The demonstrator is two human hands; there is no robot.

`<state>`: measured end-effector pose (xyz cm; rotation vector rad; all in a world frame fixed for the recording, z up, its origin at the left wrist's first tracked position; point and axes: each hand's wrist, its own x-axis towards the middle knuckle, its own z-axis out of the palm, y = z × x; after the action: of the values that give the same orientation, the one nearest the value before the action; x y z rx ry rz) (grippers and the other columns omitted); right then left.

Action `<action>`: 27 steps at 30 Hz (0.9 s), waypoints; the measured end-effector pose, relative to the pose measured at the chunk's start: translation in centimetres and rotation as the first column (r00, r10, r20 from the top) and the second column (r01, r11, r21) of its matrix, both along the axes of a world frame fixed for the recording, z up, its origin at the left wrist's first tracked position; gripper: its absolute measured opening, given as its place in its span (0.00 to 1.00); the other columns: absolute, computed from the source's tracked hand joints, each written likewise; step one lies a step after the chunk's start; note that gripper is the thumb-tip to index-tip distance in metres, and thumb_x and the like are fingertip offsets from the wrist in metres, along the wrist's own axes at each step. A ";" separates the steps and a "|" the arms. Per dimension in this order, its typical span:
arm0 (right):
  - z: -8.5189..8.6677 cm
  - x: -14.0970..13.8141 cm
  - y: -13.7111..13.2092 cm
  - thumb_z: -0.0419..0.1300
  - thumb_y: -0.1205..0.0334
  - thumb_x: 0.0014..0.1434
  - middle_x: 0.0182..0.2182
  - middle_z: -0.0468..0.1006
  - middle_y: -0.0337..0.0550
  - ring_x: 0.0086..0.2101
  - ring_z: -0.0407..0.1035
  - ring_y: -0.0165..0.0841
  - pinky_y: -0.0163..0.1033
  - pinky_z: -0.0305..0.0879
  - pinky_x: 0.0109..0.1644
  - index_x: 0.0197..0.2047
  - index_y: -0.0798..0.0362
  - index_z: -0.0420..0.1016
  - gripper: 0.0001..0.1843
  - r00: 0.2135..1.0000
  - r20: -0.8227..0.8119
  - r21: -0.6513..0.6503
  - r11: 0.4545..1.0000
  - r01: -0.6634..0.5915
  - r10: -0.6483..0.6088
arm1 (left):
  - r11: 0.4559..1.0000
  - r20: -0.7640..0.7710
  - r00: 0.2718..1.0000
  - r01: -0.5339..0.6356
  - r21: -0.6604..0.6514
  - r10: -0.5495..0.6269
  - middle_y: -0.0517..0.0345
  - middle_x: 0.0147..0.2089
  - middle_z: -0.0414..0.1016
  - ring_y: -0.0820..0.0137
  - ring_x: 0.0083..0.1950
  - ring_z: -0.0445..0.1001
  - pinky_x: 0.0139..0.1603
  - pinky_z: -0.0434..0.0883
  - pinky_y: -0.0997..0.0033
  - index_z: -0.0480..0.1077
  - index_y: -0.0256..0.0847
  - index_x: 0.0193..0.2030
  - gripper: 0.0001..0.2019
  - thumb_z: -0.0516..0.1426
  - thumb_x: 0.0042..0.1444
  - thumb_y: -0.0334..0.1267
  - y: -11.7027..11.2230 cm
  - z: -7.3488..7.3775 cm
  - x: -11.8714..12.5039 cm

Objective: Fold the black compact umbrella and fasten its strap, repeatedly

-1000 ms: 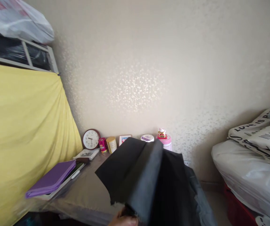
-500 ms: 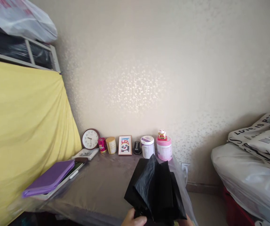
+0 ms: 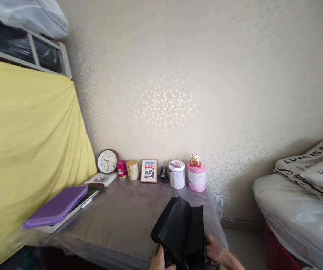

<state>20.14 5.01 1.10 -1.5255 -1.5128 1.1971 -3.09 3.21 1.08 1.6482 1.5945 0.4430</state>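
A black thing with loose folded panels (image 3: 182, 225), creased and slightly glossy, is held up over the front right of the table; its exact kind cannot be made out. My left hand (image 3: 160, 258) grips its lower left side, thumb laid over a dark lump there. At its lower right edge, my right hand (image 3: 216, 250) is closed on it, with the fingertips partly hidden behind the panels.
Along the wall stand a clock (image 3: 107, 161), a pink tin (image 3: 121, 169), a yellow-lidded jar (image 3: 132, 170), a panda picture frame (image 3: 149, 171), a white tub (image 3: 177, 175) and a pink-lidded tub (image 3: 196, 178) with a cat figurine (image 3: 195, 160). A purple folder (image 3: 57, 206) lies left.
The black thing has dropped lower, its panels drawn closer together. My right hand has come into fuller view at its right side. The view has shifted slightly.
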 end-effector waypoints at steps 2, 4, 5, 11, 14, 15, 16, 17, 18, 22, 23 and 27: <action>0.9 1.7 -0.6 0.54 0.61 0.41 0.10 0.64 0.33 0.10 0.52 0.21 0.25 0.43 0.12 0.23 0.55 0.70 0.07 0.998 -0.010 -0.046 0.997 -0.055 0.054 | 1.000 -0.005 1.000 0.005 0.023 -0.005 0.52 0.51 0.70 0.62 0.55 0.66 0.54 0.62 0.67 0.54 0.42 0.60 0.33 0.56 0.44 0.35 -0.2 0.3 -0.1; 1.6 3.6 -1.3 0.54 0.61 0.41 0.10 0.62 0.32 0.10 0.49 0.20 0.26 0.40 0.12 0.20 0.54 0.68 0.06 1.000 -0.003 -0.050 0.999 0.009 -0.009 | 0.997 0.007 0.999 0.034 0.066 -0.034 0.53 0.51 0.70 0.64 0.54 0.67 0.54 0.62 0.69 0.55 0.43 0.59 0.31 0.55 0.46 0.36 -0.4 0.8 -0.3; 1.7 4.6 -1.6 0.55 0.60 0.40 0.10 0.61 0.31 0.10 0.48 0.19 0.26 0.40 0.13 0.20 0.54 0.67 0.06 0.999 0.001 -0.053 0.998 0.039 -0.039 | 0.995 0.009 0.999 0.052 0.089 -0.053 0.54 0.51 0.70 0.65 0.53 0.68 0.53 0.62 0.70 0.55 0.44 0.59 0.29 0.54 0.47 0.36 -0.5 1.0 -0.4; 0.0 9.9 -3.6 0.58 0.51 0.38 0.11 0.67 0.37 0.12 0.56 0.26 0.32 0.47 0.15 0.20 0.52 0.71 0.12 0.980 0.098 -0.048 0.983 0.178 -0.173 | 0.987 -0.152 0.985 0.104 0.126 -0.085 0.54 0.44 0.73 0.67 0.44 0.72 0.46 0.65 0.70 0.52 0.42 0.60 0.26 0.48 0.54 0.39 -1.7 1.0 -0.8; 0.0 11.1 -3.9 0.58 0.50 0.39 0.17 0.74 0.42 0.21 0.68 0.36 0.39 0.62 0.25 0.20 0.50 0.73 0.12 0.924 0.215 0.189 0.942 0.278 -0.316 | 0.976 -0.282 0.955 0.139 0.165 -0.089 0.50 0.42 0.73 0.64 0.44 0.72 0.44 0.65 0.70 0.51 0.39 0.61 0.26 0.48 0.54 0.39 -2.2 0.7 -0.5; 0.4 11.0 -3.9 0.57 0.50 0.40 0.21 0.76 0.43 0.25 0.70 0.38 0.40 0.64 0.30 0.21 0.49 0.74 0.12 0.898 0.241 0.277 0.913 0.300 -0.368 | 0.974 -0.294 0.951 0.148 0.170 -0.093 0.49 0.42 0.73 0.64 0.44 0.72 0.44 0.64 0.69 0.51 0.39 0.61 0.27 0.48 0.53 0.39 -2.4 0.6 -0.4; 0.9 10.7 -3.8 0.56 0.50 0.41 0.25 0.78 0.44 0.29 0.71 0.40 0.41 0.65 0.34 0.23 0.49 0.74 0.12 0.875 0.258 0.344 0.885 0.312 -0.409 | 0.973 -0.299 0.949 0.156 0.169 -0.100 0.49 0.42 0.73 0.63 0.44 0.72 0.44 0.64 0.69 0.51 0.38 0.61 0.27 0.48 0.53 0.39 -2.5 0.7 -0.2; 1.6 10.2 -3.7 0.55 0.50 0.43 0.28 0.78 0.44 0.31 0.71 0.40 0.42 0.65 0.37 0.26 0.49 0.75 0.13 0.859 0.270 0.384 0.867 0.318 -0.435 | 0.972 -0.307 0.946 0.164 0.170 -0.106 0.48 0.42 0.73 0.63 0.44 0.72 0.44 0.64 0.69 0.52 0.38 0.61 0.27 0.48 0.53 0.38 -2.7 0.7 -0.1; 2.4 9.3 -3.6 0.55 0.49 0.45 0.30 0.78 0.45 0.32 0.71 0.40 0.41 0.65 0.38 0.29 0.49 0.75 0.15 0.856 0.271 0.415 0.856 0.308 -0.440 | 0.971 -0.313 0.943 0.170 0.168 -0.111 0.48 0.42 0.73 0.62 0.44 0.72 0.44 0.64 0.68 0.52 0.38 0.61 0.27 0.48 0.53 0.38 -2.8 0.7 -0.1; 5.8 4.6 -3.1 0.50 0.50 0.54 0.36 0.77 0.44 0.37 0.70 0.37 0.37 0.65 0.41 0.37 0.50 0.73 0.16 0.884 0.271 0.521 0.830 0.198 -0.381 | 0.957 -0.337 0.931 0.216 0.194 -0.142 0.48 0.44 0.72 0.62 0.46 0.71 0.45 0.64 0.68 0.50 0.38 0.62 0.28 0.47 0.53 0.36 -3.2 0.9 -0.2; 6.6 3.3 -2.9 0.49 0.51 0.56 0.37 0.76 0.44 0.38 0.70 0.36 0.37 0.65 0.42 0.37 0.50 0.73 0.16 0.895 0.292 0.553 0.823 0.129 -0.337 | 0.951 -0.338 0.929 0.230 0.207 -0.151 0.49 0.45 0.72 0.62 0.47 0.70 0.46 0.64 0.68 0.49 0.38 0.62 0.29 0.47 0.52 0.36 -3.3 0.9 -0.2; 8.6 -1.1 -2.1 0.45 0.57 0.61 0.38 0.74 0.42 0.39 0.69 0.33 0.36 0.64 0.45 0.43 0.48 0.71 0.15 0.891 0.394 0.627 0.775 -0.082 -0.225 | 0.942 -0.319 0.931 0.256 0.219 -0.179 0.49 0.50 0.70 0.63 0.49 0.70 0.49 0.63 0.69 0.46 0.39 0.64 0.31 0.48 0.51 0.35 -3.8 1.6 -0.3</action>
<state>19.06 2.88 9.69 -1.4031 -1.8764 0.1998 -3.38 -0.56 2.63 2.1505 1.5871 0.3052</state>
